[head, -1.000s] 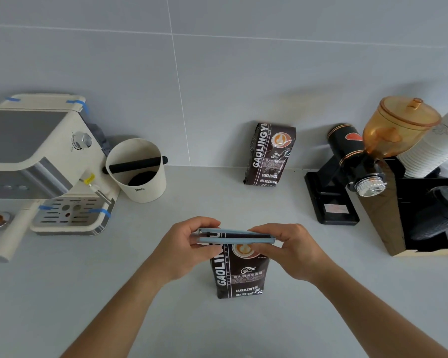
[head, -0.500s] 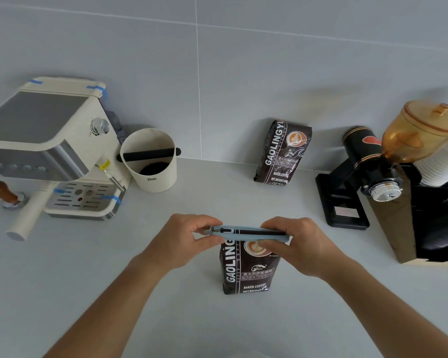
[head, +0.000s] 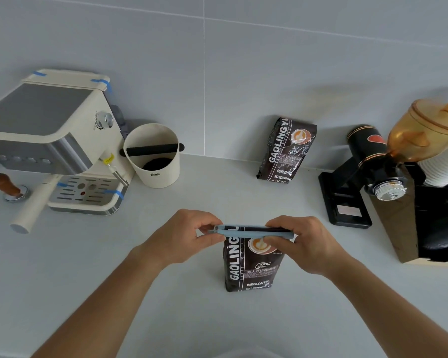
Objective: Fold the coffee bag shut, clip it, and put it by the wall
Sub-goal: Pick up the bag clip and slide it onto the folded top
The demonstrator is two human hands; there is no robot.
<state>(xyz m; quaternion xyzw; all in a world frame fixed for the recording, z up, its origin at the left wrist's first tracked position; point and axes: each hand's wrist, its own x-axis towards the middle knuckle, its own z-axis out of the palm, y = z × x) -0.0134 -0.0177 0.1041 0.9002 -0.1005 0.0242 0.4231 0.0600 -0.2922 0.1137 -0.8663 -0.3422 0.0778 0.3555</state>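
- My left hand [head: 177, 237] is pinching the left end of the pale blue clip [head: 252, 231], thumb and fingers pressed together on it, so that end stays put while the bar is closing.
- My right hand [head: 301, 241] is clamping the clip's right end, fingers over the top and thumb beneath, squeezing the two bars toward each other over the folded top.
- The clip is lying flat and level across the top of the coffee bag [head: 251, 264]; I cannot tell whether it is fully latched.
- The bag is standing upright on the counter [head: 192, 319], near me and well apart from the wall [head: 243, 73], so carrying it over is not yet done.
- A second coffee bag [head: 286, 149] is leaning against the wall at the far side, between the knock box [head: 153, 156] on the left and the grinder [head: 367, 171] on the right; I judge the spot beside it suits mine.
- Compared with a second ago, my grip is looking the same; the whole scene is sitting lower and further right in view, and the tamper [head: 5, 186] beside the espresso machine [head: 55, 140] is now showing fully, so my head is tilting rather than the bag moving.
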